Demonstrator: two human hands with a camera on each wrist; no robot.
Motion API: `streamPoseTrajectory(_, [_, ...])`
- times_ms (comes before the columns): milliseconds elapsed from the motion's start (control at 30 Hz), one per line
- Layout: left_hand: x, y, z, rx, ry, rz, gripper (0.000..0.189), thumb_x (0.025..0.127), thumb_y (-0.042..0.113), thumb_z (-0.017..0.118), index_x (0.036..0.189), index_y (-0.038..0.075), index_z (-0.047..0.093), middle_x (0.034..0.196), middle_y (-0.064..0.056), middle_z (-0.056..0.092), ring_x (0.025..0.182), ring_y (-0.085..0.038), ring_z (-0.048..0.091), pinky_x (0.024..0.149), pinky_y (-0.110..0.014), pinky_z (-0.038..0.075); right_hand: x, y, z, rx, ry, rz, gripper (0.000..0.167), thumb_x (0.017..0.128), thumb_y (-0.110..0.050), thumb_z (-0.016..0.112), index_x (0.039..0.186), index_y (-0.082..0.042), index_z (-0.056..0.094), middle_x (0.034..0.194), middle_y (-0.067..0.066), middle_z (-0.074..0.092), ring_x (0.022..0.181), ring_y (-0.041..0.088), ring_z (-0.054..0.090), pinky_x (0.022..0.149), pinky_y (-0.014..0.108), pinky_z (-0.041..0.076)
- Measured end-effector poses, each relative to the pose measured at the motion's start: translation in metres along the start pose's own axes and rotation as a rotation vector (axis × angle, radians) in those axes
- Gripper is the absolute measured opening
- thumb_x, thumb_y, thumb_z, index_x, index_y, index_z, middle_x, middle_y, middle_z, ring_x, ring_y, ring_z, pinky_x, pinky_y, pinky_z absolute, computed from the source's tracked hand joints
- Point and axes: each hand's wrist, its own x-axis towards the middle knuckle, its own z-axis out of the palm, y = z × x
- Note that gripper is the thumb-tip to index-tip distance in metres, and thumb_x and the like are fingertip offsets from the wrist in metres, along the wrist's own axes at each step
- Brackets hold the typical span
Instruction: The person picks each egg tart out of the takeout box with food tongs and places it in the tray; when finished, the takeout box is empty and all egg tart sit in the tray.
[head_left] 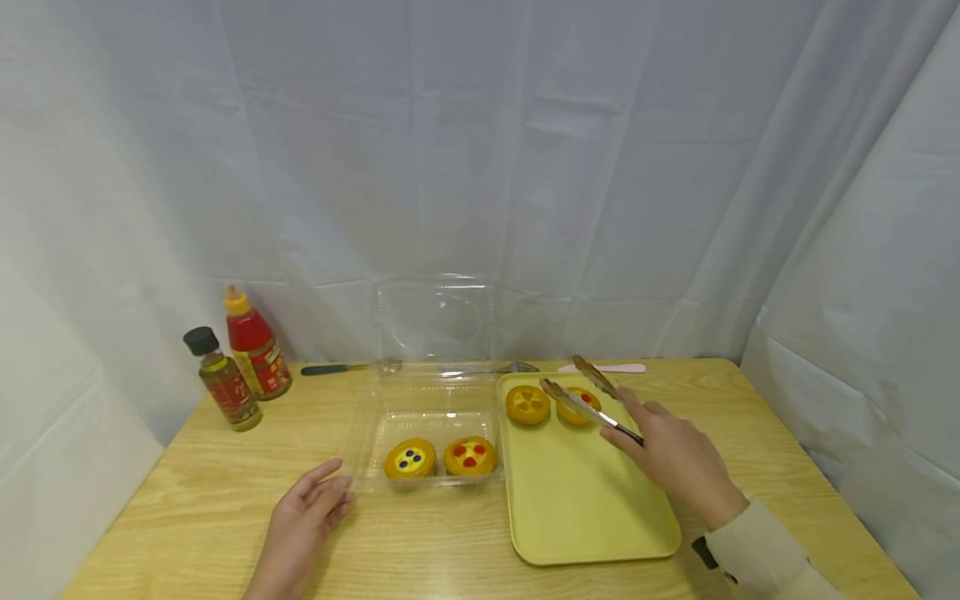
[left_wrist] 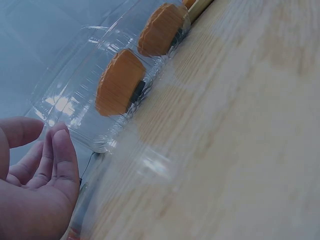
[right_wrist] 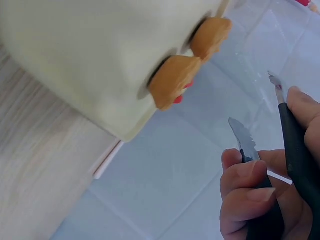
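Observation:
My right hand (head_left: 678,458) grips a pair of metal tongs (head_left: 557,392) with dark handles (right_wrist: 296,145). The tongs' two arms stand apart over the far end of a yellow tray (head_left: 592,508), nothing between them. One arm overlaps a red-topped tart (head_left: 573,418) in the head view; left of it sits a tart with orange segments (head_left: 528,405). Beside the tray is a clear plastic box with its lid (head_left: 435,321) raised. In its front lie a blue-dotted tart (head_left: 410,459) and a red-dotted tart (head_left: 470,457). My left hand (head_left: 306,507), fingers loosely bent, is by the box's front left corner, holding nothing.
Back left on the wooden table stand a black-capped bottle (head_left: 228,392) and a red sauce bottle (head_left: 257,350). A green-handled utensil (head_left: 326,369), a fork-like metal utensil (head_left: 519,367) and a pink utensil (head_left: 626,367) lie along the back edge, before a white curtain (head_left: 480,167).

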Motion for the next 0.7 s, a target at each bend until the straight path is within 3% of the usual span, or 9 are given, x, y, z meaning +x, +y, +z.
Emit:
streamPoseTrajectory(267, [0.000, 0.000, 0.000, 0.001, -0.001, 0.000, 0.051, 0.103, 0.015, 0.056, 0.148, 0.002, 0.035, 0.114, -0.003, 0.062, 0.101, -0.013, 0.063, 0.090, -0.026, 0.055, -0.003, -0.017, -0.005, -0.017, 0.032, -0.042, 0.074, 0.096, -0.061, 0.052, 0.152, -0.013, 0.041, 0.114, 0.018, 0.064, 0.045, 0.009, 0.042, 0.038, 0.026, 0.035])
streamPoseTrajectory(700, [0.000, -0.001, -0.001, -0.002, -0.010, 0.012, 0.052, 0.102, 0.015, 0.057, 0.148, 0.002, 0.036, 0.114, -0.003, 0.062, 0.101, -0.014, 0.063, 0.090, -0.026, 0.055, -0.002, -0.038, -0.002, -0.058, 0.046, -0.146, 0.075, 0.093, -0.067, 0.049, 0.150, -0.018, 0.044, 0.096, 0.008, 0.063, 0.046, 0.005, 0.039, 0.037, 0.022, 0.033])
